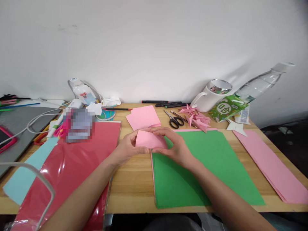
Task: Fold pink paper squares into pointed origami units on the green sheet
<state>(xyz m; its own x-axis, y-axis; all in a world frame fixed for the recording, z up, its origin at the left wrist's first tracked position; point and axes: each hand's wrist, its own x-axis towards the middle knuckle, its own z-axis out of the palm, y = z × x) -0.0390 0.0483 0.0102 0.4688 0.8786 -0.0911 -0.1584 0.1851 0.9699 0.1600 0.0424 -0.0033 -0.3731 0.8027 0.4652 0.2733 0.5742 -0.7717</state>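
Note:
A small pink paper piece [149,140] is held above the wooden desk [134,179] between both hands. My left hand [126,146] pinches its left edge with thumb and fingers closed on it. My right hand [174,144] grips its right side, fingers curled over the top edge. The paper looks partly folded. Just behind it lies a stack of pink square sheets [143,117]. A large green sheet [204,166] lies under my right hand.
A red glossy sheet [72,166] and light blue sheet [21,179] lie left. Scissors [175,120], folded pink paper pieces [197,118], markers [168,103], a white mug [211,94], a plastic bottle [260,84] and long pink strips [269,163] sit at the back and right.

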